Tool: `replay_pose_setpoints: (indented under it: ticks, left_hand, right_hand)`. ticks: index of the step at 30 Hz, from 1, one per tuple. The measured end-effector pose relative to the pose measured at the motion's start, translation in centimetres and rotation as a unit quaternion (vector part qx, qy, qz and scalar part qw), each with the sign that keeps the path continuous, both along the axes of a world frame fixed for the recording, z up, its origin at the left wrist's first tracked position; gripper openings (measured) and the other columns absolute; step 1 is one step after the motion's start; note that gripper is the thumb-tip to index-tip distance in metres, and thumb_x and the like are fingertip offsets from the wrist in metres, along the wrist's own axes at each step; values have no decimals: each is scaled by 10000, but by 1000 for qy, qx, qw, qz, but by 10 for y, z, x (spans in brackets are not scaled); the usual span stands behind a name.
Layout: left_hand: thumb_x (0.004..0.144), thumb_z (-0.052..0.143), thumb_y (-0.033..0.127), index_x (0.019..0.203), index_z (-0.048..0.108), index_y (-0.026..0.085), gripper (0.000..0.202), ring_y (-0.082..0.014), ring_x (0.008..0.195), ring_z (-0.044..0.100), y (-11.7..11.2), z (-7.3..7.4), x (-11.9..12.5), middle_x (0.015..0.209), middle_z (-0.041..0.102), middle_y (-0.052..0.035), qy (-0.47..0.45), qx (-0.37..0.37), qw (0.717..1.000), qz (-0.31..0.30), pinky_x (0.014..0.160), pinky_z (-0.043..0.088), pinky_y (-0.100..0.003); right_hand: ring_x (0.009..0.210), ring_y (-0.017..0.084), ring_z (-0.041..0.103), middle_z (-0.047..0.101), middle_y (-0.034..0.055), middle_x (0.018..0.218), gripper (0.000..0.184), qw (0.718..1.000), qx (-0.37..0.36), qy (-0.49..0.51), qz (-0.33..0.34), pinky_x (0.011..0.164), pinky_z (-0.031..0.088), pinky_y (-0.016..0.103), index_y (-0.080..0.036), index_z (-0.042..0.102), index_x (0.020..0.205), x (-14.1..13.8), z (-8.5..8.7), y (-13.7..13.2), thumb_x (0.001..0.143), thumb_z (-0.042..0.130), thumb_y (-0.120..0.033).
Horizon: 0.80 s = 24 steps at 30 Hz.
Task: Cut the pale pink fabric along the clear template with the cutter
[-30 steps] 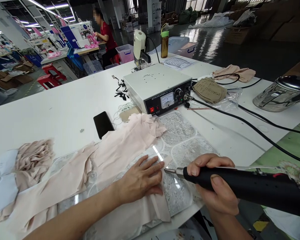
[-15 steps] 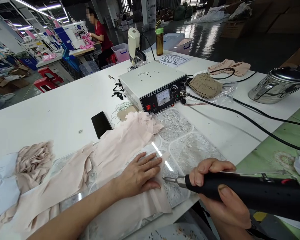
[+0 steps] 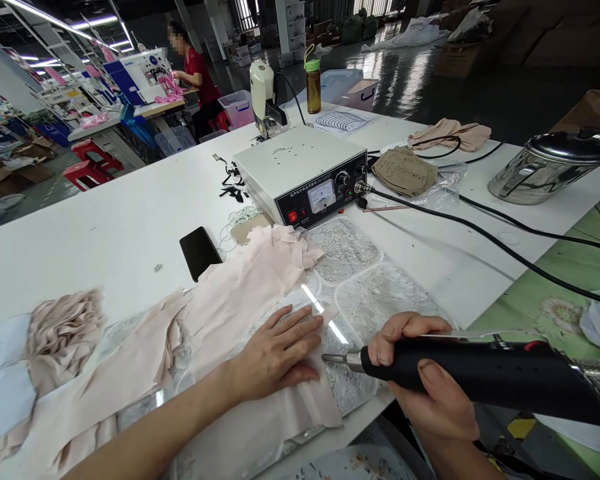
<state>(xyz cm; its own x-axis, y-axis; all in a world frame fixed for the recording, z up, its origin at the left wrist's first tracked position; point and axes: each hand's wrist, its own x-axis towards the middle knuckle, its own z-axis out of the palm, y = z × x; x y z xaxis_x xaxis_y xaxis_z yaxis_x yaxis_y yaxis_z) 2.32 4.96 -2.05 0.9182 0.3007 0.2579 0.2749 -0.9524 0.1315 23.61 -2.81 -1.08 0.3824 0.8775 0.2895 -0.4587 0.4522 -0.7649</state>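
My left hand [image 3: 283,350] lies flat with fingers stretched out, pressing a pale pink fabric piece [image 3: 300,407] onto a clear patterned mat [image 3: 390,300]. In my right hand [image 3: 425,373] is a black handheld ultrasonic welder [image 3: 500,377], its fingers wrapped round the barrel. The metal tip [image 3: 336,359] points left and is at the fabric's right edge, close to my left fingers; I cannot tell whether it touches. More pink fabric pieces [image 3: 250,287] are piled beyond my left hand, and others [image 3: 125,373] lie to its left.
An ultrasonic generator box [image 3: 300,173] with a dial stands behind the mat, a black cable [image 3: 480,227] running right from it. A phone [image 3: 200,253], a steel pitcher [image 3: 535,170], brown card templates [image 3: 405,172] and a bottle [image 3: 313,87] are on the table. A co-worker [image 3: 195,73] sits at a sewing machine.
The welder and my right hand have shifted slightly left, the tip coming up to the fabric's edge. My left hand stays flat in place. The whole view has moved a little.
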Motion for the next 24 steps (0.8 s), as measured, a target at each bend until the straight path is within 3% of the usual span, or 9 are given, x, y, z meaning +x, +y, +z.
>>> replay_pose_setpoints:
  ticks: [8, 24]
  left_hand:
    - [979, 505, 372, 1129, 613, 160, 281, -210, 1290, 494, 8, 7, -5, 1224, 647, -89, 3, -1, 996, -84, 1164, 305, -382]
    - [971, 516, 382, 1044, 645, 124, 298, -241, 1285, 499, 18, 12, -5, 1211, 648, -113, 25, 25, 990, -137, 1158, 342, -415]
  right_hand:
    - [545, 116, 557, 538, 12, 800, 110, 1000, 5, -17, 5, 496, 525, 310, -229, 593, 906, 1, 1, 2, 831, 599, -310]
    - [588, 110, 554, 523, 6, 829, 109, 1000, -8, -20, 16, 549, 528, 309, -236, 566, 933, 2, 1, -3, 860, 574, -317]
